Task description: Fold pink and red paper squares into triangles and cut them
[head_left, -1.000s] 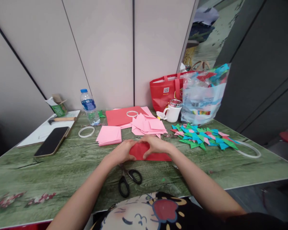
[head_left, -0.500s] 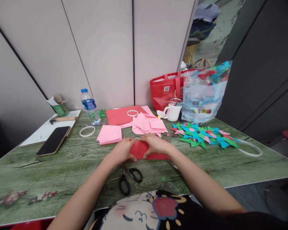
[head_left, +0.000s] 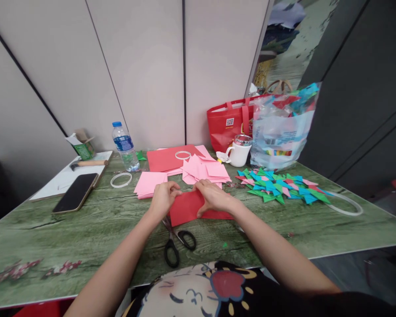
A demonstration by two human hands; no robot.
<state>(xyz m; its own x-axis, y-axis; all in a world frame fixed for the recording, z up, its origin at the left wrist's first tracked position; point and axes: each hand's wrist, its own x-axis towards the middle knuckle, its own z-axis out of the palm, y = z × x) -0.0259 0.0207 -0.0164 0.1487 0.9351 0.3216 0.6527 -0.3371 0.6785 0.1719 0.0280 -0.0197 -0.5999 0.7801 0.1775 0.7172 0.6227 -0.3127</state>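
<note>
A folded sheet of red paper lies on the table in front of me, its left end tilted a little. My left hand is closed at the paper's upper left corner, thumb and fingers curled together. Across the middle of the sheet, my right hand grips it with the thumb at the near edge and the fingers at the far edge. Black-handled scissors lie just below, their blade tips hidden near the left hand and paper. Pink paper squares are stacked behind the left hand.
Loose pink papers and red sheets lie farther back. A water bottle, phone and hammer are at left. A white mug, red bag, plastic bag and colourful folded pieces occupy the right.
My left hand has moved slightly left and up and closed on the paper's corner. More of the red sheet shows, its left end turned. The right hand stays nearly in place.
</note>
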